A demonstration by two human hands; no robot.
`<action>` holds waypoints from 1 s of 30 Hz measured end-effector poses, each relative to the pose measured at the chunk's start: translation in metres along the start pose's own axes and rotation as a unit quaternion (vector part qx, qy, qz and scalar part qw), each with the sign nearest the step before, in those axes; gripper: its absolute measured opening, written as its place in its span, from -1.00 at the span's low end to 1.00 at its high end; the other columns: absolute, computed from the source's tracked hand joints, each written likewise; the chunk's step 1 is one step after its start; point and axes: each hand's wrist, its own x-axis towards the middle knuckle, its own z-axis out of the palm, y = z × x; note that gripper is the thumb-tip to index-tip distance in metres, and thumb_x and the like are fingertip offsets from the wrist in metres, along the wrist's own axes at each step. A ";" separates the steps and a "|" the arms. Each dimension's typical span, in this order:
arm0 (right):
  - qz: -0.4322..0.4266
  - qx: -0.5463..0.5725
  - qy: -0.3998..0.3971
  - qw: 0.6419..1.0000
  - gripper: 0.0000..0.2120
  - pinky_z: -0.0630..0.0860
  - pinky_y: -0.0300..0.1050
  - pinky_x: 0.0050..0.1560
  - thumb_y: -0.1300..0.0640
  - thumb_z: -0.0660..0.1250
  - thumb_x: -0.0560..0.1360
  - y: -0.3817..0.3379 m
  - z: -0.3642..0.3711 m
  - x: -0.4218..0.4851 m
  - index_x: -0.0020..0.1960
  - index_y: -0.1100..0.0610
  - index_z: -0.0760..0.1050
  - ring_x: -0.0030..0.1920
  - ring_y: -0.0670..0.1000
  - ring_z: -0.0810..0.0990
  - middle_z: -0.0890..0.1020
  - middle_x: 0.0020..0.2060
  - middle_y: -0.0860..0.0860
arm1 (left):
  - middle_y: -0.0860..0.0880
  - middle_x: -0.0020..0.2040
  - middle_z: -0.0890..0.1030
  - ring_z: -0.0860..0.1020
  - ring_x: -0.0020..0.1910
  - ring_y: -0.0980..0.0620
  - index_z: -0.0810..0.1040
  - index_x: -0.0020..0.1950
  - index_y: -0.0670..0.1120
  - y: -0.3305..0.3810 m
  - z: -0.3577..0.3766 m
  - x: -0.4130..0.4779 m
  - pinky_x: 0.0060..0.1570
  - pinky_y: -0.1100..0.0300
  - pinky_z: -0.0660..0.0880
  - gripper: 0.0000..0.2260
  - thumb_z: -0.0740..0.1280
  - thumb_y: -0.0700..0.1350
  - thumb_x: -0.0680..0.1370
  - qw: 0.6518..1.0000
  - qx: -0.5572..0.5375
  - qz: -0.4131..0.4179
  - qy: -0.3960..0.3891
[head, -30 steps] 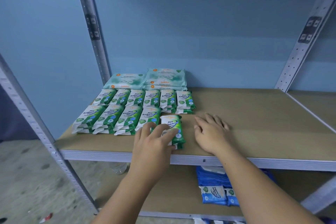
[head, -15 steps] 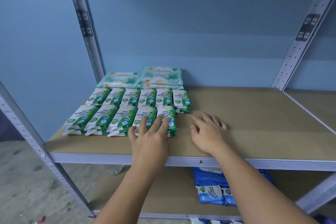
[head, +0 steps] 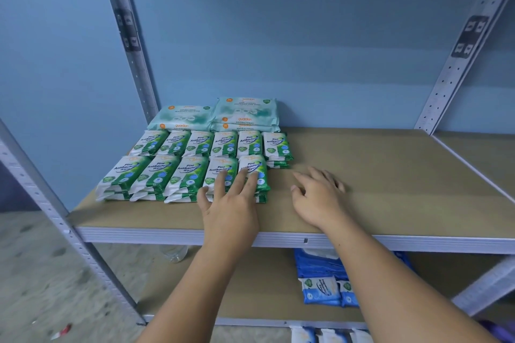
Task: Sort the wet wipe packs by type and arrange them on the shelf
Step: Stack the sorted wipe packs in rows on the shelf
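Observation:
Green pine wet wipe packs (head: pixel 167 172) lie in two neat rows on the left of the brown shelf (head: pixel 390 175). Behind them sit pale green larger wipe packs (head: pixel 245 113), stacked against the wall. My left hand (head: pixel 231 200) rests with straight fingers on the rightmost front-row pack (head: pixel 260 167) and the one beside it. My right hand (head: pixel 315 192) lies flat on the bare shelf board just right of the packs, holding nothing.
Blue wipe packs (head: pixel 323 287) lie on the lower shelf, with more at the bottom edge. Grey metal uprights (head: pixel 128 36) frame the shelf. A clear bottle (head: pixel 174 253) shows under the shelf edge. A second shelf board (head: pixel 485 153) adjoins on the right.
My left hand slid the green pack from the shelf's front edge into line with the front row, and its fingers straightened on top. My right hand stayed in place.

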 end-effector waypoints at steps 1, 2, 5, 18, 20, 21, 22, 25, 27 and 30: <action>0.004 0.028 0.025 0.999 -0.61 0.06 0.05 0.50 -0.04 0.18 0.61 0.000 0.000 0.000 0.43 -0.12 0.47 0.52 0.07 0.24 0.38 0.50 -0.02 | 0.15 0.49 0.41 0.28 0.50 -0.15 0.34 0.49 0.15 0.000 0.000 0.000 0.30 -0.27 0.14 -0.48 0.33 -0.09 0.54 1.000 -0.006 0.002 -0.004; 0.008 0.062 0.051 0.997 -0.64 0.12 0.04 0.46 0.00 0.21 0.60 0.000 0.001 0.001 0.37 -0.07 0.54 0.47 0.07 0.32 0.45 0.45 -0.02 | 0.15 0.50 0.40 0.27 0.51 -0.15 0.34 0.49 0.15 -0.001 -0.001 0.000 0.30 -0.28 0.13 -0.48 0.32 -0.10 0.54 1.000 -0.013 0.004 -0.007; 0.005 0.149 0.101 0.984 -0.69 0.31 0.04 0.36 0.12 0.24 0.55 0.003 -0.003 -0.009 0.22 0.06 0.65 0.30 0.09 0.52 0.60 0.26 -0.01 | 0.11 0.49 0.41 0.26 0.52 -0.15 0.38 0.48 0.13 0.000 -0.006 -0.002 0.32 -0.29 0.16 -0.48 0.33 -0.10 0.52 0.999 -0.045 0.006 -0.010; -0.002 0.146 0.056 0.988 -0.74 0.54 -0.14 -0.01 0.29 0.26 0.52 0.029 -0.086 -0.166 0.01 0.08 0.69 -0.09 -0.05 0.60 0.68 -0.09 -0.07 | 0.06 -0.21 0.66 0.59 -0.16 0.01 0.68 -0.16 0.01 0.044 -0.080 -0.057 -0.21 0.21 0.50 -0.75 0.23 -0.24 0.43 0.908 -0.331 0.063 -0.251; 0.033 0.131 0.022 0.991 -0.74 0.56 -0.12 -0.09 0.29 0.26 0.49 0.043 -0.090 -0.193 -0.06 0.07 0.70 -0.17 -0.06 0.60 0.68 -0.16 -0.07 | 0.08 -0.11 0.68 0.60 -0.08 0.06 0.72 -0.10 -0.01 0.053 -0.080 -0.068 -0.07 0.23 0.53 -0.74 0.25 -0.23 0.44 0.886 -0.283 0.081 -0.357; 0.053 0.125 -0.002 0.991 -0.73 0.58 -0.11 -0.12 0.29 0.25 0.49 0.051 -0.091 -0.204 -0.08 0.05 0.70 -0.19 -0.06 0.61 0.67 -0.17 -0.08 | 0.05 -0.03 0.69 0.60 -0.03 0.05 0.71 -0.04 -0.03 0.057 -0.077 -0.076 -0.01 0.18 0.55 -0.73 0.24 -0.20 0.45 0.882 -0.255 0.091 -0.387; 0.072 0.117 -0.026 0.990 -0.73 0.60 -0.09 -0.13 0.29 0.25 0.48 0.057 -0.090 -0.212 -0.09 0.03 0.69 -0.18 -0.06 0.62 0.67 -0.16 -0.08 | 0.02 0.04 0.69 0.61 0.02 0.01 0.71 0.01 -0.05 0.059 -0.072 -0.085 0.06 0.12 0.58 -0.69 0.21 -0.18 0.44 0.878 -0.234 0.095 -0.406; 0.121 0.108 -0.088 0.983 -0.73 0.62 -0.09 -0.05 0.29 0.25 0.48 0.078 -0.080 -0.222 -0.10 0.01 0.68 -0.10 -0.04 0.63 0.66 -0.13 -0.08 | 0.01 0.20 0.64 0.59 0.17 -0.03 0.64 0.23 -0.03 0.060 -0.058 -0.109 0.18 0.08 0.54 -0.60 0.19 -0.16 0.46 0.874 -0.204 0.094 -0.431; 0.153 0.124 -0.117 0.973 -0.73 0.60 -0.10 -0.01 0.31 0.25 0.48 0.095 -0.064 -0.222 -0.11 0.03 0.67 -0.06 -0.02 0.64 0.67 -0.12 -0.05 | 0.02 0.30 0.58 0.55 0.25 -0.02 0.55 0.38 0.00 0.057 -0.044 -0.118 0.22 0.14 0.49 -0.56 0.21 -0.15 0.50 0.872 -0.199 0.095 -0.438; 0.188 0.150 -0.135 0.961 -0.76 0.55 -0.14 0.03 0.30 0.28 0.50 0.124 -0.032 -0.212 -0.09 0.05 0.68 -0.03 -0.04 0.62 0.70 -0.04 -0.03 | -0.01 0.37 0.55 0.50 0.34 -0.02 0.45 0.48 0.01 0.051 -0.015 -0.118 0.30 0.16 0.43 -0.52 0.22 -0.15 0.54 0.867 -0.198 0.092 -0.448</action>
